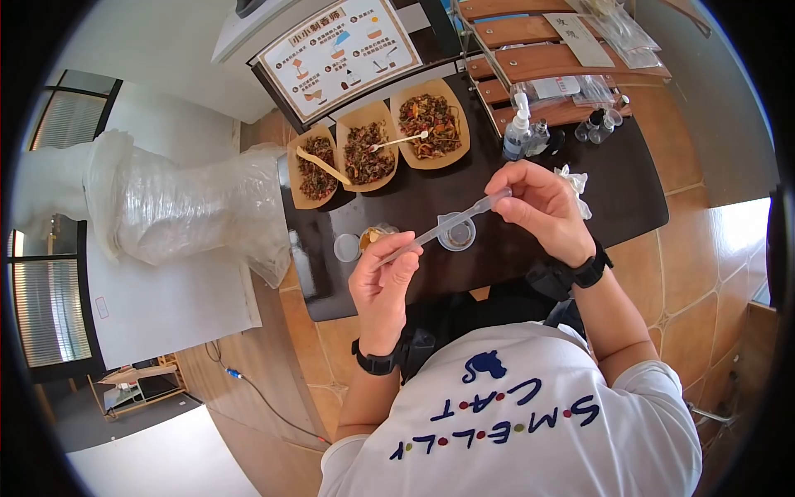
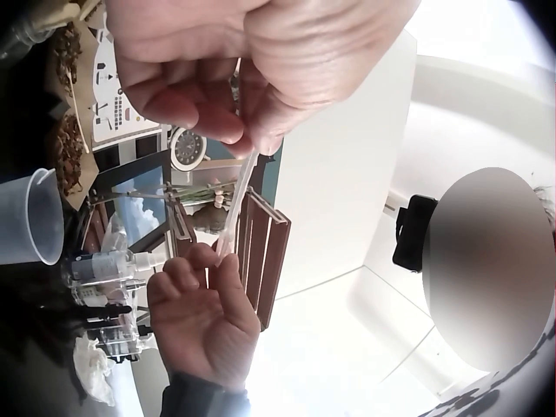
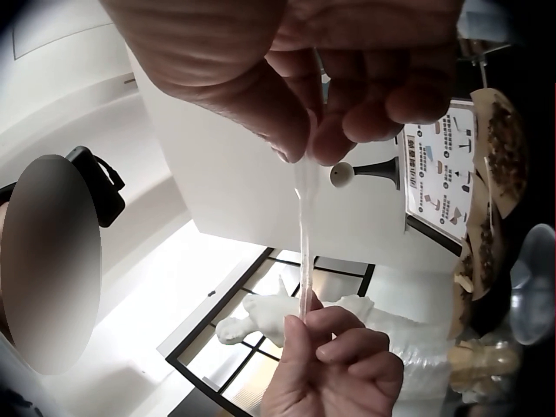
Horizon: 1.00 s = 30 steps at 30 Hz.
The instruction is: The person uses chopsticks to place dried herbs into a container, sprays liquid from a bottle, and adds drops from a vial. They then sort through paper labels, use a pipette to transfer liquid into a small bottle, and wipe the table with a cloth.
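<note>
A translucent plastic pipette (image 1: pixel 447 225) is held between both hands above the dark table. The left hand (image 1: pixel 383 290) pinches its thin end, and the right hand (image 1: pixel 542 211) pinches the bulb end between thumb and fingers. In the left wrist view the pipette (image 2: pixel 236 204) runs from the near left hand (image 2: pixel 252 69) to the right hand (image 2: pixel 204 321). The right wrist view shows the pipette (image 3: pixel 305 234) below the right hand (image 3: pixel 295 69), with the left hand (image 3: pixel 334 360) at its far end. Beneath it stands a clear cup (image 1: pixel 456 233).
Three paper trays of dried material (image 1: pixel 315 170) (image 1: pixel 367 156) (image 1: pixel 431 124) line the table's far side, with wooden sticks. A pump bottle (image 1: pixel 517 132), small bottles (image 1: pixel 603 126), crumpled tissue (image 1: pixel 575 186) and a wooden rack (image 1: pixel 530 60) are on the right. A round lid (image 1: pixel 346 248) lies left.
</note>
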Tool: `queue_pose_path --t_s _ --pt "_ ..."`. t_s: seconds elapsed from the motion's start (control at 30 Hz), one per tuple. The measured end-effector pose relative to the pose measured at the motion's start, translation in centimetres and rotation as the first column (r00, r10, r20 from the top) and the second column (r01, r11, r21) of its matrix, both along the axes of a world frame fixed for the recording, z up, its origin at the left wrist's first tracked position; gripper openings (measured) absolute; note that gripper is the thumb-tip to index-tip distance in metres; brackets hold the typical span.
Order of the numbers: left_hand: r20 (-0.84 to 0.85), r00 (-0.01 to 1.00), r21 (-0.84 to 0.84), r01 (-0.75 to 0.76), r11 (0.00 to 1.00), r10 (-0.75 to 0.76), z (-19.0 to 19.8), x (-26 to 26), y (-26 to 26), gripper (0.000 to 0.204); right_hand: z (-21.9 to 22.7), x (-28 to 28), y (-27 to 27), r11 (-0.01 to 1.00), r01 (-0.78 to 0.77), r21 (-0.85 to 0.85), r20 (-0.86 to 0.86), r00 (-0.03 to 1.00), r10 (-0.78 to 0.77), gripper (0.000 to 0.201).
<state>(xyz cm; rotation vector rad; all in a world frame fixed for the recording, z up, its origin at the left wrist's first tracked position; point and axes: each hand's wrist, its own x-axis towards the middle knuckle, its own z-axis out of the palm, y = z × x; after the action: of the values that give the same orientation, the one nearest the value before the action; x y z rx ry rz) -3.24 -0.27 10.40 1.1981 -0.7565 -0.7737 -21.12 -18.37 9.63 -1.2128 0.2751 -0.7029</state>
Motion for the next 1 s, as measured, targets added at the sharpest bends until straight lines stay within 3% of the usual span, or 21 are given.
queue_pose_path --t_s 0.5,1.0 --pt "0.018 0.995 -0.001 -0.101 0.995 0.101 -1.3 0.8 1.0 0.020 -1.0 0.0 -0.5 0.998 0.007 0.055 -0.022 1.000 -0.006 0.018" --pt "0.072 0.993 -0.035 -0.094 0.995 0.096 -1.3 0.9 0.9 0.016 -1.4 0.3 -0.6 0.999 0.010 0.039 -0.035 0.999 -0.009 0.019"
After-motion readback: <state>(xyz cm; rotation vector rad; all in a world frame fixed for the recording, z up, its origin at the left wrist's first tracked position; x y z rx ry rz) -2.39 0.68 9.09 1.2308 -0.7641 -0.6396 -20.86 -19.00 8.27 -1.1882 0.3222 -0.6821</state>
